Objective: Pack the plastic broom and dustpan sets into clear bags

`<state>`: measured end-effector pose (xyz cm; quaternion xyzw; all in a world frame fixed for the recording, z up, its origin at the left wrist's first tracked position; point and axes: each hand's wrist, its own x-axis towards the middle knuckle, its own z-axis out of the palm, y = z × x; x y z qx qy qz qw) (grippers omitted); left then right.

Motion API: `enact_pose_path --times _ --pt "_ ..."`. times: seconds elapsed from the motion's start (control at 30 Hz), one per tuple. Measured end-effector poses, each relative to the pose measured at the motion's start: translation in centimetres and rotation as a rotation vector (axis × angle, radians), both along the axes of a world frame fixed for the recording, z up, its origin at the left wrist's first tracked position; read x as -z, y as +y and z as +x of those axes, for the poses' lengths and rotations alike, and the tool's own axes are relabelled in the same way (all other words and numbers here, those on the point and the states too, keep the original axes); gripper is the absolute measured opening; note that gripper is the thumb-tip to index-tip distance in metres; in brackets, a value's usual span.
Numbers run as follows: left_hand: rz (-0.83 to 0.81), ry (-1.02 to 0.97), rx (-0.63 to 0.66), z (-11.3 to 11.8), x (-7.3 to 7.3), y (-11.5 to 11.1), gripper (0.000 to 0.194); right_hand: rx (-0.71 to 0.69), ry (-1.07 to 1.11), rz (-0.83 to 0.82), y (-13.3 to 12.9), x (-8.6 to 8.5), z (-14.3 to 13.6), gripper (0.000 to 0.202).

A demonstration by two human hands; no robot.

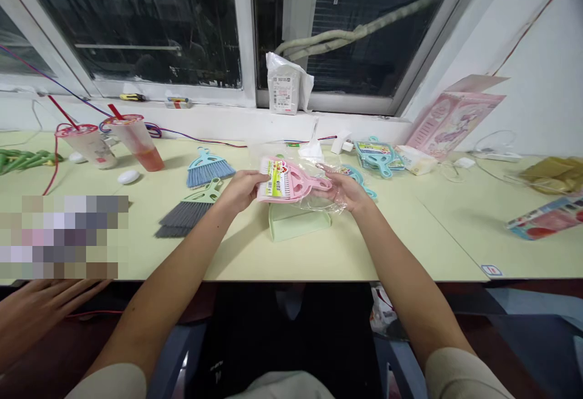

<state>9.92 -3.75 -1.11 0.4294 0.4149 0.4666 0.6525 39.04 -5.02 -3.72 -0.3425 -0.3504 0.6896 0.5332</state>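
A pink mini dustpan and brush set [296, 181] with a yellow-green label is held up over the table, in or partly in a clear plastic bag [334, 203]. My left hand [246, 189] grips its brush end, fingers closed on the edge. On the handle side, my right hand [347, 189] is closed on the clear bag. Below them lies a pale green dustpan [298, 223]. A green brush with grey bristles [189, 209] and a blue brush [208, 168] rest left of my left hand. Behind my right hand is a blue handled piece [362, 181], partly hidden.
Blue packaged dustpan sets [377, 155] sit at the back right near a pink box [455, 119]. Two drink cups [139, 144] with red straws stand at left. Another person's hand [54, 302] is at the left table edge. Cables run along the wall.
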Motion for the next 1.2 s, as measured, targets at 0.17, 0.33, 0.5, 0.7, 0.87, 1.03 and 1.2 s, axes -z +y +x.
enact_pose_path --times 0.17,0.33,0.5,0.7,0.87,1.03,1.2 --pt "0.024 0.007 0.034 -0.2 0.1 0.0 0.021 -0.018 0.050 -0.015 -0.3 -0.2 -0.1 0.042" --pt "0.036 0.027 0.047 0.0 0.4 0.0 0.018 -0.033 0.018 -0.057 -0.1 0.2 -0.5 0.036" --pt "0.056 0.039 0.074 0.0 1.0 0.3 0.019 -0.051 0.058 -0.025 0.1 0.7 -1.0 0.038" --pt "0.050 0.031 0.101 0.1 1.3 0.5 0.023 -0.154 0.101 0.006 0.1 0.8 -0.6 0.040" --pt "0.084 0.058 0.106 0.4 1.7 0.3 0.031 -0.209 0.087 0.055 0.3 1.0 -0.3 0.053" --pt "0.221 0.242 -0.091 0.2 1.6 0.5 0.041 -0.195 0.106 0.083 0.5 1.4 -0.3 0.054" --pt "0.001 0.019 0.092 0.4 0.8 0.5 0.025 -0.173 0.106 0.099 0.5 1.3 -0.1 0.052"
